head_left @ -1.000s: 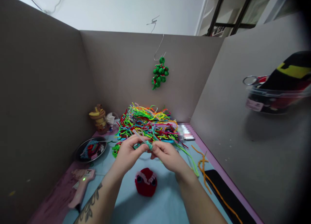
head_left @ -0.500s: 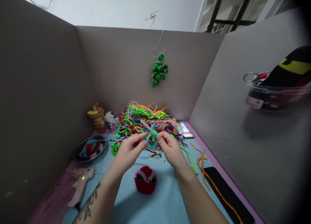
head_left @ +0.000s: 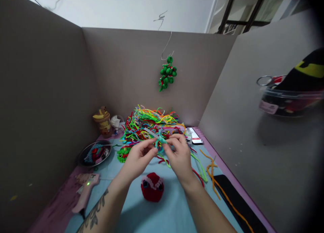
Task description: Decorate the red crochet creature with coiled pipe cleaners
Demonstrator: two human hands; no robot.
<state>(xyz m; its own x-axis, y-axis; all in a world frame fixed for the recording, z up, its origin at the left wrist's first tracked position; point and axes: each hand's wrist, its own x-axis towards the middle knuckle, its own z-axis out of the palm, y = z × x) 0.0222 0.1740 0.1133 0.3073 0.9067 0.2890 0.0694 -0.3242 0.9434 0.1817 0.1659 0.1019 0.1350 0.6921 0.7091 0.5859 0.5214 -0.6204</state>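
Both hands meet above the middle of the table at a small turquoise yarn piece (head_left: 161, 138). My left hand (head_left: 140, 158) pinches its left side between thumb and fingers. On the other side, the thumb and fingertips of my right hand (head_left: 180, 156) close on the same piece. A pale, narrow stick (head_left: 151, 132) slants up and left out of the yarn; its exact kind is unclear. Below the hands sits a round dark-red knitted figure (head_left: 152, 187) with dark eyes and a pink strip. A green knitted figure (head_left: 123, 154) lies beside my left hand.
A heap of coloured yarn strands (head_left: 152, 118) lies behind the hands. At left are a round metal dish (head_left: 83, 161) and a pink glue gun (head_left: 86, 196) with a green light. A phone (head_left: 196, 136), an orange strand (head_left: 211, 172) and a black slab (head_left: 238, 202) lie right.
My right-hand fingers have lifted and spread a little around the turquoise piece. The pale stick now lies flatter. The whole view has shifted slightly.
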